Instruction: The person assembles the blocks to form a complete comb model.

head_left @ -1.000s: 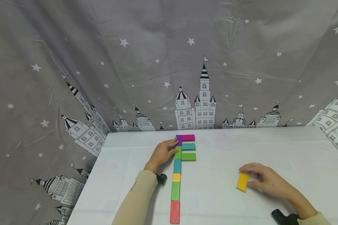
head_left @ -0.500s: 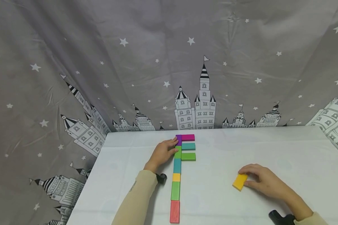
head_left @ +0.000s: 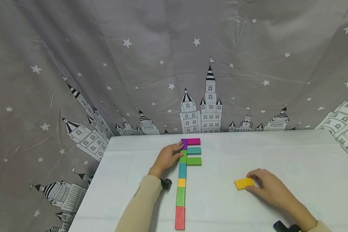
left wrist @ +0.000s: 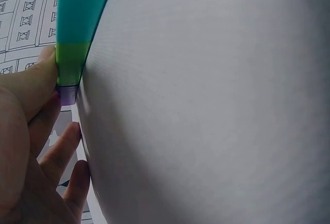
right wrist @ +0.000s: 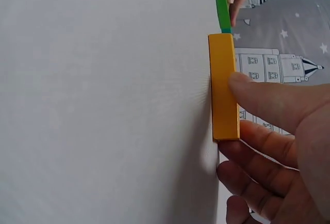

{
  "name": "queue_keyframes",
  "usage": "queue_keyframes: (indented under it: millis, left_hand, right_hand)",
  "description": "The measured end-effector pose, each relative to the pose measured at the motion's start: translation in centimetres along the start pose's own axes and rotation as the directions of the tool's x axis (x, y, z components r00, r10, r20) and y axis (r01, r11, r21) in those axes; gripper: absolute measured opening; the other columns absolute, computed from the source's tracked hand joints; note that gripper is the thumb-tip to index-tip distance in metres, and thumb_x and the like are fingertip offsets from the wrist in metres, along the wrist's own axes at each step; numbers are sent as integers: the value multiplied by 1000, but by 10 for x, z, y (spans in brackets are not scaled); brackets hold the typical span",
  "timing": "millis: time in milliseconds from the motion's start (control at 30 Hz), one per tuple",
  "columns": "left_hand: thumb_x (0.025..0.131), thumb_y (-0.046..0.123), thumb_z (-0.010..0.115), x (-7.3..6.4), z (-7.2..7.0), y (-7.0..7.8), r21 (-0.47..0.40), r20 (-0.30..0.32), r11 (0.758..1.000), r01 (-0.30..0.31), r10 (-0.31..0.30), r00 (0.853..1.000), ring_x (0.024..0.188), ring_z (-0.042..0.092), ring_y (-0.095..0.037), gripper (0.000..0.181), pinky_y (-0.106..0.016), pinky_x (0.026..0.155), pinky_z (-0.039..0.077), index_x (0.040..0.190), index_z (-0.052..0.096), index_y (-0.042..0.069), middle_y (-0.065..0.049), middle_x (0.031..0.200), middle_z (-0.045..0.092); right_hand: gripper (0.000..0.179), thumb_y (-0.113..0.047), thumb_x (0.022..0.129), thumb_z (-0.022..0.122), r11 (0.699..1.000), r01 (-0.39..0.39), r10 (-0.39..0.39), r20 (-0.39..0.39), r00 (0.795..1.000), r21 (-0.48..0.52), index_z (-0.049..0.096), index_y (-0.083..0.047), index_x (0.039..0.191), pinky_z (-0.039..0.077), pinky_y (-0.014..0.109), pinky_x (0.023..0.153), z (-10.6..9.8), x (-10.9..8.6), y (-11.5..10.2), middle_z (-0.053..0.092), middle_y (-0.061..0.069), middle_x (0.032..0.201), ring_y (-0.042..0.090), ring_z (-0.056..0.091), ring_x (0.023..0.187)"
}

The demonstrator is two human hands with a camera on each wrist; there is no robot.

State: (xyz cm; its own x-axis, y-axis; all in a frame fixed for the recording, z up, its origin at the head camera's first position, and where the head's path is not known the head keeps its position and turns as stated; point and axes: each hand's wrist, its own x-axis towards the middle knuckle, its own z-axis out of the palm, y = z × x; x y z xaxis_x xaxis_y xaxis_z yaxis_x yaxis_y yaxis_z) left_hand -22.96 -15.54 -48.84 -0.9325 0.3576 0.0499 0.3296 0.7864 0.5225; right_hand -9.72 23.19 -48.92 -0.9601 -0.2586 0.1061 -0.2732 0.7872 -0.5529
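Observation:
A yellow block [head_left: 243, 184] lies in the pinch of my right hand [head_left: 270, 187], low over the white table to the right. The right wrist view shows the thumb on the yellow block's [right wrist: 223, 90] side face and fingers at its near end. My left hand [head_left: 165, 160] rests its fingers against the left side of a column of flat blocks, touching the purple block [head_left: 184, 143] and the green block [head_left: 182, 158] at its far end. Those fingers are fairly straight in the left wrist view, thumb beside the green block [left wrist: 71, 61].
Down the column come a teal block [head_left: 182, 170], a small orange one, a light green block [head_left: 180, 196] and a red block [head_left: 180, 217]. A magenta block [head_left: 193, 141], another teal block [head_left: 194, 151] and another green block [head_left: 194, 161] jut rightward. A grey curtain [head_left: 150, 19] hangs behind.
My right hand has shifted slightly left and turned the yellow block from nearly upright in the head view to lying nearly crosswise. The left hand and the column have stayed still.

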Motion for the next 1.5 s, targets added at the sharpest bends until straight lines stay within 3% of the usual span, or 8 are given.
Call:
queue_keyframes:
  millis: [200,367,533,733,967,1233,1500]
  left_hand:
    - [98,25,66,0,-1,0,2,5,1000,-4,4,1000,140,45,-29,48,-48,119,32,142,56,9,1,152,48]
    - [98,24,66,0,-2,1,-5,-1,1000,-14,14,1000,140,45,-30,48,-48,119,33,142,56,7,-1,152,48]
    - [98,24,67,0,-2,1,-17,-1,1000,-22,22,1000,140,46,-30,48,-48,118,33,142,56,7,-2,152,49]
    - [98,26,66,1,-1,1,-13,-2,1000,-17,17,1000,140,45,-29,49,-47,119,33,142,56,9,0,152,48]
    - [98,26,66,2,-1,0,-16,4,1000,-10,10,1000,140,45,-29,49,-46,119,32,143,55,10,0,152,47]
    - [98,26,67,2,1,-2,-15,-7,1000,-6,6,1000,140,45,-28,48,-46,120,32,142,56,10,1,152,48]
    - [98,26,66,0,1,-3,-22,-6,1000,-3,3,1000,141,45,-28,48,-46,120,32,142,56,10,1,152,48]
  right_hand:
    - [41,-24,79,86,999,42,-42,21,999,3,70,-12,114,52,53,97,-2,0,3,69,0,115,28,63,109]
    - [33,-14,81,84,998,56,-57,40,998,16,72,-15,112,52,55,97,-5,1,7,69,0,114,29,63,110]
    - [31,-14,81,84,998,55,-55,34,998,17,73,-16,109,53,54,95,-5,2,9,70,-2,111,28,64,107]
    - [32,-18,79,86,998,65,-65,9,998,5,73,-20,108,56,46,90,-5,3,8,69,-8,109,18,63,101]
    - [32,-21,79,87,998,56,-56,4,998,23,73,-21,108,56,33,78,-6,6,-2,67,-12,105,9,56,91]
    - [33,-16,78,86,996,82,-81,-31,996,23,73,-19,107,55,33,77,-4,14,-16,68,-12,103,8,57,89]
    - [32,-20,78,87,996,76,-75,-18,997,55,74,-19,108,53,33,74,4,21,-34,68,-11,102,11,58,88]
